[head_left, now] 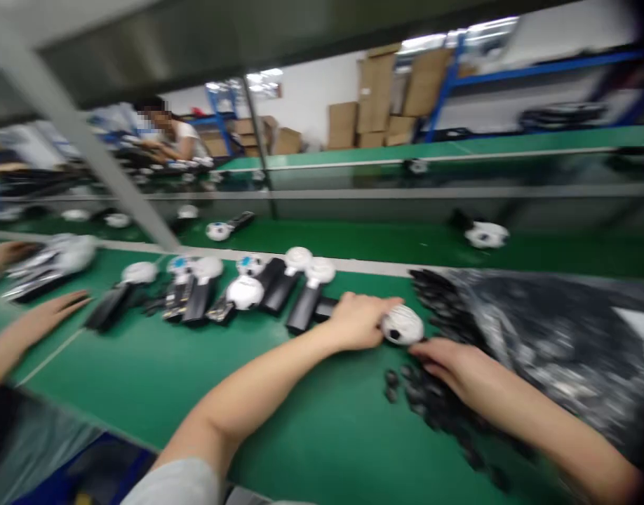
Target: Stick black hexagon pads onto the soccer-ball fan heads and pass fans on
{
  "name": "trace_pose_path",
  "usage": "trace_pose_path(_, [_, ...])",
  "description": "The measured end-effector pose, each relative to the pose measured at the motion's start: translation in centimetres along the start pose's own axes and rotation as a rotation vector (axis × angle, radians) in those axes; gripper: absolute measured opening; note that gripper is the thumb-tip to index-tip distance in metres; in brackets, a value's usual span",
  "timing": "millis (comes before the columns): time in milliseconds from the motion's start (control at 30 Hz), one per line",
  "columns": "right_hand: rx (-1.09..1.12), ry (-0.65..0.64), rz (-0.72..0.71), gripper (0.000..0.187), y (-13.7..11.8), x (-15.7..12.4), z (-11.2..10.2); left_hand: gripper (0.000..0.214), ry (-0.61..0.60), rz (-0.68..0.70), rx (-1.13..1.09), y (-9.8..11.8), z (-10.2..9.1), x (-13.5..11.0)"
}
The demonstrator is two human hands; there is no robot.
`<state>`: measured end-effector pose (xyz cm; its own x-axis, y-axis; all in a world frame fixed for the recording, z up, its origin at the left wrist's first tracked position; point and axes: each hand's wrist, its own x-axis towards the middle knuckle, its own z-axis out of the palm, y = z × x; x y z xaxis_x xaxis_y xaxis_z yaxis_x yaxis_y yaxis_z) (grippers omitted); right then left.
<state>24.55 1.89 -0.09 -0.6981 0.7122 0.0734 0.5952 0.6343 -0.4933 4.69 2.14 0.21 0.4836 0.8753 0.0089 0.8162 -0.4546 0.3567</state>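
Wrapped round a football-patterned device with a round white head (pixel 403 325), my left hand (pixel 360 320) hides most of its body. At the lower right edge of that head, the fingers of my right hand (pixel 451 359) are pinched together. What they hold, if anything, is blurred and hidden. Small black parts (pixel 414 393) lie loose below and beside my right hand. To the left of my left hand, several similar devices with white round heads and black handles (pixel 304 305) lie in a row on the green work surface (pixel 311 400).
A clear plastic bag (pixel 553 337) of black parts lies on the right. Beyond the ledge, more devices rest on a green belt (pixel 353 242). Another person's hand (pixel 53 315) is at far left. A slanted metal post (pixel 106 161) and an overhead shelf (pixel 248 42) frame the bench.
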Motion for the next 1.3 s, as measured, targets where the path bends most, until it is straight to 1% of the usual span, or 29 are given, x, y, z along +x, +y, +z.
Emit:
trace_pose_path(33, [0.019,-0.035,0.056,0.018,0.1,-0.9,-0.6,0.064,-0.001,0.004,-0.003,-0.3,0.1,0.1])
trace_pose_path(67, [0.04,-0.037,0.1,0.017,0.1,-1.3,-1.2,0.064,0.007,0.003,-0.002,-0.6,0.2,0.2])
trace_pose_path(133, [0.091,0.062,0.155,0.012,0.1,-1.2,-2.0,0.064,0.016,0.031,-0.009,-1.1,0.5,0.5])
trace_pose_path(233, [0.159,0.209,0.128,0.005,0.0,-0.3,-2.2,0.064,0.032,0.055,0.001,-1.1,0.7,0.4])
trace_pose_path(333, [0.264,0.265,0.128,0.003,-0.4,0.0,-1.5,0.064,0.037,0.085,0.037,-0.6,0.8,0.2])
trace_pose_path(433, [0.367,0.252,0.148,0.002,-0.6,-0.2,-1.0,0.065,0.03,0.091,0.05,-0.3,0.9,0.4])
trace_pose_path(500, [0.406,0.219,0.177,0.003,-0.6,-0.3,-0.9,0.065,0.021,0.08,0.028,-0.5,0.9,0.5])
trace_pose_path(567, [0.448,0.182,0.22,0.004,-0.5,-0.4,-0.9,0.067,-0.009,0.102,-0.013,-0.8,0.8,0.5])
trace_pose_path(667, [0.458,0.183,0.213,0.004,-0.3,-0.4,-0.6,0.077,-0.052,0.135,-0.083,-1.0,0.7,0.3])
trace_pose_path(733, [0.445,0.202,0.175,0.006,-0.2,-0.3,-0.1,0.08,-0.034,0.11,-0.113,-0.9,0.8,0.3])
trace_pose_path(833, [0.471,0.219,0.164,0.009,-0.1,-0.2,0.4,0.075,0.039,0.066,-0.124,-0.5,1.2,0.3])
trace_pose_path(900, [0.479,0.219,0.175,0.011,0.0,-0.2,0.5,0.071,0.067,0.063,-0.128,-0.3,1.4,0.4])
trace_pose_path(1033, [0.481,0.199,0.186,0.013,0.2,-0.2,0.4,0.068,0.067,0.067,-0.138,-0.3,1.4,0.3])
trace_pose_path(1167, [0.528,0.215,0.218,0.017,0.7,-0.1,0.8,0.066,0.071,0.046,-0.138,-0.2,1.3,0.3])
trace_pose_path(1300, [0.564,0.226,0.256,0.026,0.7,0.2,1.1,0.062,0.072,0.053,-0.161,0.0,1.2,0.6])
